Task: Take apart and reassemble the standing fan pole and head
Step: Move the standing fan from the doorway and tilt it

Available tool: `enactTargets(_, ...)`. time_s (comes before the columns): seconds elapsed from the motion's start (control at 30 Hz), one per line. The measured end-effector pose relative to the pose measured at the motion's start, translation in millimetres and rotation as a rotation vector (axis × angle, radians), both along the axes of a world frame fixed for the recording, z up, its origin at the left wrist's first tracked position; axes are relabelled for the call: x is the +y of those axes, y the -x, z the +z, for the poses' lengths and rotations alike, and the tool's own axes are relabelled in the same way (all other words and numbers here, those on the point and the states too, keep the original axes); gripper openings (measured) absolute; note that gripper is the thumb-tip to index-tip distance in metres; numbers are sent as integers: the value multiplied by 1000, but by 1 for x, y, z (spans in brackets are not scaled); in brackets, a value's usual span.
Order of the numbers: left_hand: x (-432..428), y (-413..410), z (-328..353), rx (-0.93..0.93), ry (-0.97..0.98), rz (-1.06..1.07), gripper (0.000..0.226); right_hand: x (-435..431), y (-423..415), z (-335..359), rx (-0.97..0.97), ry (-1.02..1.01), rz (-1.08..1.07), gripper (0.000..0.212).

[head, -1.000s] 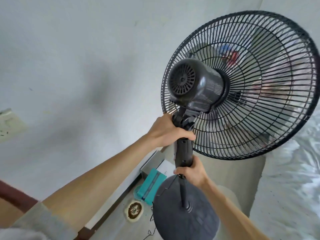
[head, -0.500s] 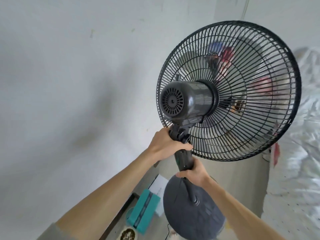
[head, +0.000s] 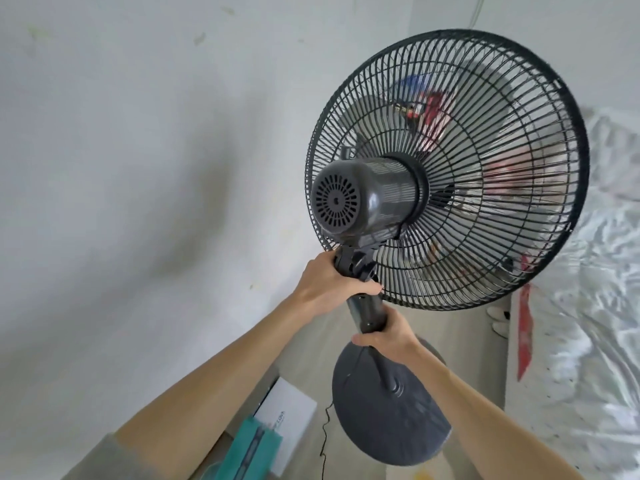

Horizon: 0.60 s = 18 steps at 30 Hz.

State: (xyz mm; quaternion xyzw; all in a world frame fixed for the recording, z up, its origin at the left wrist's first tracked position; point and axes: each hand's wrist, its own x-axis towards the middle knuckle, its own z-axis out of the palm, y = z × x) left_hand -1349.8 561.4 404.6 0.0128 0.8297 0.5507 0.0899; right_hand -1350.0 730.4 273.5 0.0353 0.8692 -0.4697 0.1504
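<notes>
— Head camera: both arms reach up and forward. What's the left hand [head: 329, 289] holding?
— It's curled round the neck joint [head: 354, 264] under the fan head [head: 367, 202]. Just below it, the right hand [head: 388, 336] grips the pole [head: 369, 311], above the base [head: 388, 431].

One grille [head: 485, 258], one motor housing [head: 360, 202], one pole [head: 369, 313], one base [head: 391, 424]. Two hands: left hand [head: 329, 285], right hand [head: 391, 336]. One white box [head: 287, 410], one teal box [head: 254, 452], one cord [head: 323, 441], one red strip [head: 524, 327], one plastic sheet [head: 595, 341].
</notes>
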Motion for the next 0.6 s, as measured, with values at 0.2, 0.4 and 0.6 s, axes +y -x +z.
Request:
enactTargets(0.2, 24, 72, -16, -36, -10, 27, 28, 26, 73, -12, -23, -19, 33, 46)
enactTargets(0.4, 57, 156, -34, -56, 19, 67, 27, 57, 158, -28, -44, 19, 89, 49)
enactTargets(0.6, 95, 236, -36, -91, 58, 139, 28, 86, 248, -36, -104, 26, 138, 56)
